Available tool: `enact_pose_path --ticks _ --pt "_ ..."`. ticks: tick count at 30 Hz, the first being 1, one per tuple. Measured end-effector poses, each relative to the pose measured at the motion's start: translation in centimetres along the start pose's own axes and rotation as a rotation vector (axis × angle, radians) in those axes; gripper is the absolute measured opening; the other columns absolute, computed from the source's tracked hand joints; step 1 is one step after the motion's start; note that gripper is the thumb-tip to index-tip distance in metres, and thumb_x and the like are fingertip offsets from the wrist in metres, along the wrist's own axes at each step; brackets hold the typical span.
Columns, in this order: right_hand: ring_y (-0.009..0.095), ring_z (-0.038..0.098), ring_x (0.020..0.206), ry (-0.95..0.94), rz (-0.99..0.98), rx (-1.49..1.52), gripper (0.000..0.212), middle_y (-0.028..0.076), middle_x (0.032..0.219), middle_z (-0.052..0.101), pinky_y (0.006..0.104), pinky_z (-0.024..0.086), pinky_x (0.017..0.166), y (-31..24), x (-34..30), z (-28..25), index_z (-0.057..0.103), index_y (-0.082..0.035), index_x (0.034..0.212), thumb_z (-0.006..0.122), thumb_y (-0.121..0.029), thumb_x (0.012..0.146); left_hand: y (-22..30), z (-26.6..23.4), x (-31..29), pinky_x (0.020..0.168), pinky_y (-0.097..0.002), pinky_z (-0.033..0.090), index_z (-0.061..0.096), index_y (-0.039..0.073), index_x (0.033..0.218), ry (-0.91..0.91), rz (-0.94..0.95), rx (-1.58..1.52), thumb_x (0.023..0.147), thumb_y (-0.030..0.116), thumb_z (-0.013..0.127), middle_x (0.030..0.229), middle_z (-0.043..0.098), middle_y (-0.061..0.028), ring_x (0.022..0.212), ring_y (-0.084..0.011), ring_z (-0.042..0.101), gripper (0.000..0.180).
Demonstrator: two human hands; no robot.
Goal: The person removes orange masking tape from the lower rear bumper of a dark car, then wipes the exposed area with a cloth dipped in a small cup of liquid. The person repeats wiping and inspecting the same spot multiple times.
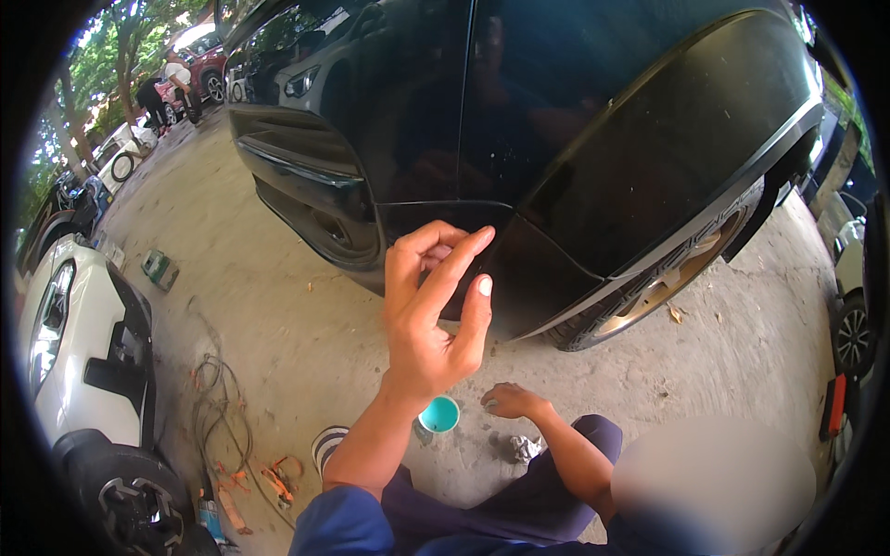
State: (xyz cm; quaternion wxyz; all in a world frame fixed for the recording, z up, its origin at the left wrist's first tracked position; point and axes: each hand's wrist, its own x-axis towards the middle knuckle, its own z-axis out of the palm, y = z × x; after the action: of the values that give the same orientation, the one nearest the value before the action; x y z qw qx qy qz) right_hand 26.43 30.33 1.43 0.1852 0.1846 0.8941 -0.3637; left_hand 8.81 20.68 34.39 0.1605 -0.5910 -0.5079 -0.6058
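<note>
My left hand (434,310) is raised in front of the lower corner of a dark blue car's bumper (445,222). Its index finger and thumb are stretched out with a gap between them, the other fingers half bent, and nothing shows in it. Low over the concrete, my right hand (517,400) has its fingers curled down; whatever they may hold is hidden. Just left of it stands a small round cup (439,414) with a turquoise inside. A crumpled silvery-grey wad (526,448) lies on the ground between my right forearm and the cup.
The car's wheel (649,301) stands at the right. On the left are a white car's front end (88,324), a loose tyre (139,500), tangled cables (218,398), orange straps (278,482) and a green box (159,270). People (176,83) stand far off at the upper left.
</note>
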Motion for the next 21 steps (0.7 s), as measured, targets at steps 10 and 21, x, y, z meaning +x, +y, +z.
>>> enact_pose_path --ticks 10,21 --pt "0.037 0.059 0.129 -0.024 0.006 -0.015 0.041 0.018 0.132 0.068 0.0469 0.043 0.115 0.9 0.2 0.5 0.074 -0.016 0.129 0.066 -0.032 0.092 0.8 2.4 0.4 0.091 -0.0399 0.041 0.068 0.008 0.138 0.018 0.035 0.217 0.084 -0.001 0.065 0.144 0.047 -0.0185 0.112 -0.0309 0.046 0.055" --pt "0.037 0.060 0.129 -0.042 -0.027 -0.002 0.040 0.018 0.130 0.069 0.0473 0.043 0.113 0.9 0.3 0.6 0.073 -0.016 0.129 0.065 -0.031 0.093 0.5 2.8 0.5 0.085 -0.0383 0.040 0.068 0.008 0.137 0.027 0.030 0.197 0.084 -0.002 0.065 0.142 0.048 -0.0175 0.106 -0.0283 0.046 0.055"
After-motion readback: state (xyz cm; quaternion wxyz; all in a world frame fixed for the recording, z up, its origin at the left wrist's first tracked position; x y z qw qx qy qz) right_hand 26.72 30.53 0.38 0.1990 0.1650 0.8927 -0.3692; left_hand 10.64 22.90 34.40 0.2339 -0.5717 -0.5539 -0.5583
